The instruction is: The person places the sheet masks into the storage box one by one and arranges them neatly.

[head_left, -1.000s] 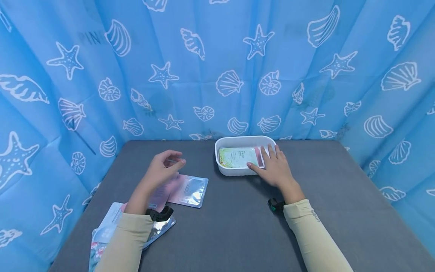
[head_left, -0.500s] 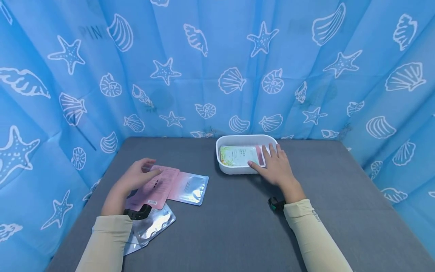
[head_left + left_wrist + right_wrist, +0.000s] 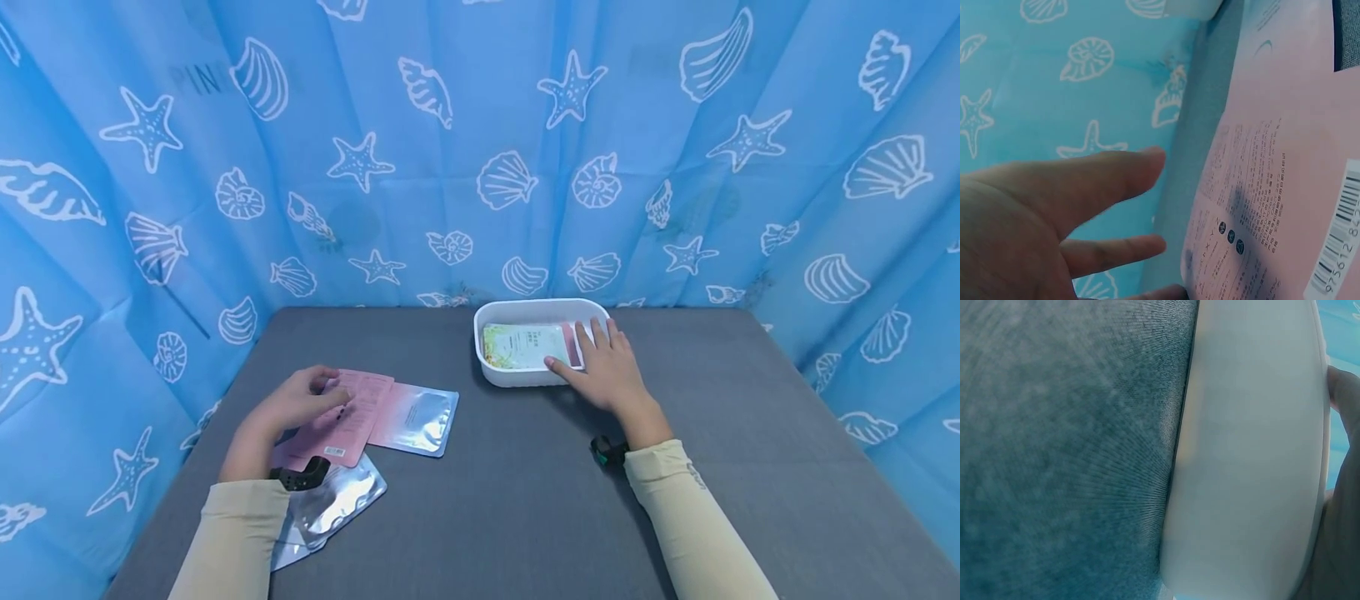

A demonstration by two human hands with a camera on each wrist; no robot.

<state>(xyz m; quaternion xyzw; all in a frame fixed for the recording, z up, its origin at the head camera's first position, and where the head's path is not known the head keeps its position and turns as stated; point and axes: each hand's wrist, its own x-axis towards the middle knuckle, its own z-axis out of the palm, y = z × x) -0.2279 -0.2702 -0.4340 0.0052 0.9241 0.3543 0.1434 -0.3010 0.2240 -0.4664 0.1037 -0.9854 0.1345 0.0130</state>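
Pink packet: printed face up on the table, left of the white bin and nearer the person; overlaps a pink-and-silver packet. Barcode at the near, bin-side corner. Long axis apparently oblique, far end angled toward the bin; near-left part hidden. Handling, judged: light, thin, pliable, slick; best pinched at the bin-side edge.
Left hand: over the packet, left of the bin, digits parted, nothing gripped; fingertip contact cannot be told.
Right hand: fingers spread over the bin's right end, thumb at its near rim.
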